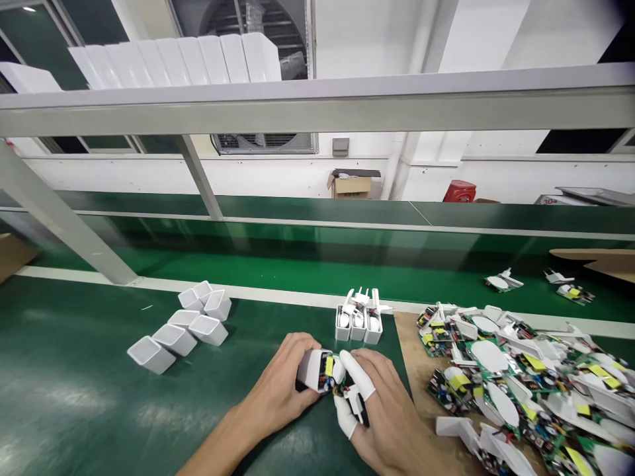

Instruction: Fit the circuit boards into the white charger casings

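Observation:
My left hand [282,383] is closed around a white charger shell [311,367] low in the middle of the view. A green circuit board [328,378] with a yellow part sits partly inside the shell's open end. My right hand [384,403], with white finger cots on thumb and forefinger, pinches the board's plug end [353,396] and presses against the shell. Just behind the hands stand three filled white shells [358,320] in a row, prongs up.
Several empty white shells [181,327] lie at the left on the green table. A heap of circuit boards with white plug caps [520,377] covers a brown board at the right. A green conveyor belt [317,264] runs behind, carrying two loose assemblies [503,281] at right.

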The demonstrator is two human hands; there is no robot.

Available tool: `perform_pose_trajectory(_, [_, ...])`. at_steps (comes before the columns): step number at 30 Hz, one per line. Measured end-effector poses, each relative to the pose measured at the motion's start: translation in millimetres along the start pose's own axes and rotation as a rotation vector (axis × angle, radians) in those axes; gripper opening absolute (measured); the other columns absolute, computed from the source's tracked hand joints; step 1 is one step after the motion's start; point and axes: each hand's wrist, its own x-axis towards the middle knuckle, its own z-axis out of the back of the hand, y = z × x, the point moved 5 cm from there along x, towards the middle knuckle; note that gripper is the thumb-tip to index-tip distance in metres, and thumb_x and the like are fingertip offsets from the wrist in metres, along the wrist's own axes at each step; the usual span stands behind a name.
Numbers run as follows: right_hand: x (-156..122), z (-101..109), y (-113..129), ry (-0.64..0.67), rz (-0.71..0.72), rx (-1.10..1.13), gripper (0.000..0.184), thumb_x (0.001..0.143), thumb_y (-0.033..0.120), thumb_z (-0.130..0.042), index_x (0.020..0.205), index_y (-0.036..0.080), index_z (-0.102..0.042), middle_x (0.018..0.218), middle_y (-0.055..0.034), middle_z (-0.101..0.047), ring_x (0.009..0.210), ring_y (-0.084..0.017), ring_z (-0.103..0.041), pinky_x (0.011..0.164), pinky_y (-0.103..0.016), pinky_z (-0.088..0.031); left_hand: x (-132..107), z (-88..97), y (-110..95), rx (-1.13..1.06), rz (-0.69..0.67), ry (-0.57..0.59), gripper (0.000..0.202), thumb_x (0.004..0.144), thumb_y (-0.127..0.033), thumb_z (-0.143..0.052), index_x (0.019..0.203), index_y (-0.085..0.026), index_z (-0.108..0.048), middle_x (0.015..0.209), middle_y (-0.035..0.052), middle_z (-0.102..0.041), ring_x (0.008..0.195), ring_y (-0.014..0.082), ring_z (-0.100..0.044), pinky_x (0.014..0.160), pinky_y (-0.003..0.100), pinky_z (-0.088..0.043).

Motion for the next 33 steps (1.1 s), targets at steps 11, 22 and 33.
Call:
perform_pose_trajectory(11, [2.9,8.1,2.5,0.029,0.006,0.007,0.061,0.089,0.004,-0.050,0.149,0.002,-0.042,0.129,-0.0211,-0.063,0.121,-0.033,-0.056,0.098,-0.051,-0.061,1.3,-2.2,0.5,-0.001,0.006,0.017,0.051,0.085,-0.008,-0.072,0.126,-0.027,-0.048,0.126,0.0069,-0.057,0.119,0.0272,-0.058,0.102,0.042,-0.052])
perform_pose_trajectory(22, [-1.1,0.5,-0.5,0.036,0.041,0.002,0.066,0.079,0.002,-0.050,0.146,0.001,-0.047,0.126,-0.0222,-0.064,0.119,-0.035,-0.058,0.098,-0.053,-0.059,-0.4,-3.3,-2.2,0.001,-0.023,-0.012,0.053,0.086,-0.004,-0.071,0.127,-0.028,-0.048,0.125,0.0051,-0.057,0.118,0.0257,-0.057,0.102,0.040,-0.051])
perform_pose_trajectory(33, [1.8,0.1,-0.8,-0.034,0.082,-0.027,0.075,0.074,0.002,-0.049,0.148,0.002,-0.045,0.123,-0.0214,-0.066,0.114,-0.037,-0.059,0.093,-0.055,-0.060,-2.2,-3.8,-2.1,-0.031,-0.006,-0.037,0.050,0.087,-0.008,-0.074,0.126,-0.027,-0.049,0.124,0.0068,-0.056,0.117,0.0269,-0.057,0.100,0.042,-0.053])
